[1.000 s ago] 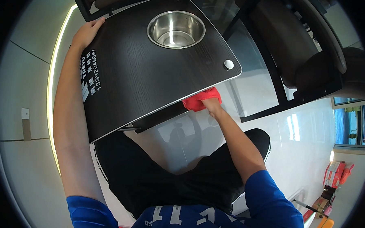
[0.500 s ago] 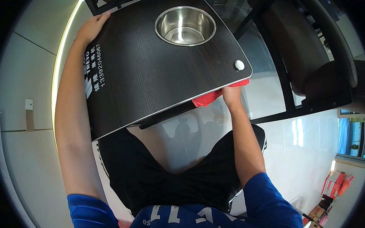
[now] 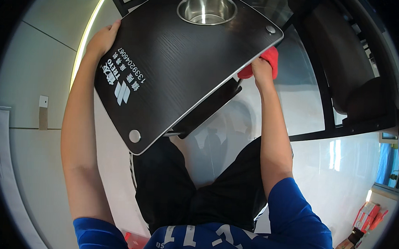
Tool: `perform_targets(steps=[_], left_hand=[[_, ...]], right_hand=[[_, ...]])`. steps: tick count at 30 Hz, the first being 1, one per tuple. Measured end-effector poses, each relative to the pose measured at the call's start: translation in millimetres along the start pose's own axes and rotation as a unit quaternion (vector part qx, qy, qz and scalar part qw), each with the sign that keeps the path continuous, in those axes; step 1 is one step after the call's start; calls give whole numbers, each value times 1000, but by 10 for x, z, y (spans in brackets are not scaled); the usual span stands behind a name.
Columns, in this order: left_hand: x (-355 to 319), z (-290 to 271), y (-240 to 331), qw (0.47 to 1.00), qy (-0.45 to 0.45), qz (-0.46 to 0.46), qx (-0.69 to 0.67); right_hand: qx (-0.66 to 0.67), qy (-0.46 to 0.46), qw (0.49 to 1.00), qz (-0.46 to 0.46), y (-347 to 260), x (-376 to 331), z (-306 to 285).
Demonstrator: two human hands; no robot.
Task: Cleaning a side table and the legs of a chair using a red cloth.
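Change: against the earlier frames the dark tabletop sat higher and nearer the upper centre of the frame, and the red cloth had travelled from the lower edge to the right corner.
Left hand: the left hand, upper left, was clasped over the tabletop's left edge, fingers wrapped out of sight behind it.
Right hand: the right hand, upper right, was clenched on the red cloth, pressing it against the rim just below the small round cap.
Tabletop: it lay tilted, with the steel cup set in its top end and a second round cap at its lower corner.
Edges: a pale band ran along the rim; a dark bracket jutted from beneath the lower right edge.
Room: glossy white floor lay open at lower right; a black chair frame crowded the upper right.
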State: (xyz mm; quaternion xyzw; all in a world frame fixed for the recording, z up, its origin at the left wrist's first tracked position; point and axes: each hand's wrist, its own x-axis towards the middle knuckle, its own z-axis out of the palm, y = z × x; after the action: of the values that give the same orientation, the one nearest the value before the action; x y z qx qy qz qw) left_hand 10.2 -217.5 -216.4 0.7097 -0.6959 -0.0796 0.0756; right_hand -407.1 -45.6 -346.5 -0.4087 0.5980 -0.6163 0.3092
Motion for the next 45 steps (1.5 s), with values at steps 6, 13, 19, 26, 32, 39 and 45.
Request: perform_targets(steps=[6,13,19,26,32,39,45], left_hand=[[-586,-188,-312,996,-24,-90,15],[-1334,-321,-791,989,-44,-142,-15],[-2052,-396,-724,928,-141,-165,-302],[-2640,-205,-225,821,-23,-230,-522],[-2499,-164,-86,833,-15,-207,-513],[-1968,8,268,850,4,-179,-495],[-1642,63,411,886,-2,-161,-434]], right_hand=[[124,12,991,54,134,51,44],[242,-87,966,21,348,106,-353],[294,-204,923,141,244,-175,-569],[250,-305,903,170,-91,-466,-591],[17,-391,902,184,10,-530,-848],[63,-284,956,37,-414,-858,-287],[83,-120,988,-48,-443,-685,-94]])
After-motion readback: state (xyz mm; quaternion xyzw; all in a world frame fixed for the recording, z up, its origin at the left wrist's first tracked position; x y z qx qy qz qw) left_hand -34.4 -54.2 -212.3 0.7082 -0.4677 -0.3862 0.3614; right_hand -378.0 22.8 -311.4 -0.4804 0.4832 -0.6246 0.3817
